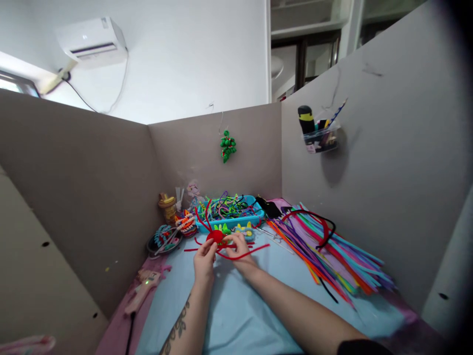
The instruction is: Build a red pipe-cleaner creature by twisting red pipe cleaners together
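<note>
A red fuzzy pipe-cleaner piece (215, 236) with a rounded middle is held up between both hands over the blue cloth. Long red stems stick out of it upward, to the left and to the right. My left hand (204, 255) pinches its lower left side with thumb and fingers. My right hand (241, 252) is closed at its right side, where a loose red stem (254, 250) runs past the fingers. Just behind the hands lie small green and yellow fuzzy pieces (244, 230). The fingertips partly hide the red piece.
A blue tray (229, 223) of pipe-cleaner scraps stands behind. Bundles of coloured pipe cleaners (328, 251) lie right, near scissors (275, 236). At left are a dark bowl (153, 249), a pink glue gun (142, 291) and a brown jar (168, 207). Grey partitions (214, 172) surround the table.
</note>
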{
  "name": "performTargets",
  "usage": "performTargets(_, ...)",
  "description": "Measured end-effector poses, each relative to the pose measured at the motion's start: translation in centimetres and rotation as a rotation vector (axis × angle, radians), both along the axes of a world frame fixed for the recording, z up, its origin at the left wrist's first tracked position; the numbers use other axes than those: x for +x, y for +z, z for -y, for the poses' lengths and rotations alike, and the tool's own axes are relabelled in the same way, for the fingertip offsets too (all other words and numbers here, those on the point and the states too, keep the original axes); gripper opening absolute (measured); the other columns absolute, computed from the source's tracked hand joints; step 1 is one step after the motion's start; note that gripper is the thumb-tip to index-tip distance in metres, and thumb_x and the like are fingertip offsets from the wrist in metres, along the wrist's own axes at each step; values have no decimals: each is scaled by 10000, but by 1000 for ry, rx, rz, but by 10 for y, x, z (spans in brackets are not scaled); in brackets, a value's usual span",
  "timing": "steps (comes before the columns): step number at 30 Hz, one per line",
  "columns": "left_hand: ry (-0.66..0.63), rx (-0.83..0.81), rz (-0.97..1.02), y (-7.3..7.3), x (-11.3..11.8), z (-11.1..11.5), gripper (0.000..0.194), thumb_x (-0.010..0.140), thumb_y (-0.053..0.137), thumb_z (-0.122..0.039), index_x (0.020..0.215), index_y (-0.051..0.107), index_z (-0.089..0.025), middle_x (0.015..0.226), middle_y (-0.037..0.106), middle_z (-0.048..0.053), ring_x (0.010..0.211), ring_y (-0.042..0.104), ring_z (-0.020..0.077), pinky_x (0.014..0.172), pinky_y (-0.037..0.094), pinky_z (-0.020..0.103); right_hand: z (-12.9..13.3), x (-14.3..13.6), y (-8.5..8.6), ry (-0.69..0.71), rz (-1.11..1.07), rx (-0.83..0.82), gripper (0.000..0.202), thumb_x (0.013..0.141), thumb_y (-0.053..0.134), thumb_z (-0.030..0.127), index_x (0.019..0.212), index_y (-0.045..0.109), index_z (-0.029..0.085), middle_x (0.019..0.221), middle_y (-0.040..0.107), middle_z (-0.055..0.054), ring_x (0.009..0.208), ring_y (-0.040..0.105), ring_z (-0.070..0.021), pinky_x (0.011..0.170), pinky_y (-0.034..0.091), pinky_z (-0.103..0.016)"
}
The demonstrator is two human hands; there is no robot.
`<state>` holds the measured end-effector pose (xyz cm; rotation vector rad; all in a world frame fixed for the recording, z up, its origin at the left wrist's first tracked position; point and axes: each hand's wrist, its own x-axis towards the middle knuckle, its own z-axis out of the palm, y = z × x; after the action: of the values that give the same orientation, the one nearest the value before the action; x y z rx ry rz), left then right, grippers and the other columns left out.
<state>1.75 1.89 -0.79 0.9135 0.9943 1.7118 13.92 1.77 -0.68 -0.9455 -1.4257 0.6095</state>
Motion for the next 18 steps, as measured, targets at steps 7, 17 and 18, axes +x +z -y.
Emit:
performTargets(7, 35, 2, -35, 0, -7, -2, 431, 486, 784, -329, 850, 673, -128, 674, 654, 32, 456, 455, 54, 426, 312, 179, 21, -3, 19, 268, 1, 51, 94, 725, 600, 225, 730, 694, 225, 726, 657, -13, 734, 583, -165, 728, 438, -303)
performTargets(17, 69, -31, 34, -1, -11, -6, 471, 449, 787, -375, 832, 669, -126, 520, 548, -41, 381, 354, 21, 384, 234, 169, -16, 35, 24, 184, -642, -216, 366, 602, 695, 438, 844, 663, 166, 677, 638, -29, 609, 555, -156, 567, 424, -280)
performTargets(18, 64, -24, 40, -1, -10, -6, 467, 454, 787, -369, 835, 668, -126, 534, 555, -37, 386, 359, 20, 386, 239, 167, -15, 33, 22, 204, -581, -201, 385, 602, 698, 417, 901, 654, 179, 729, 646, -32, 658, 567, -167, 593, 434, -284)
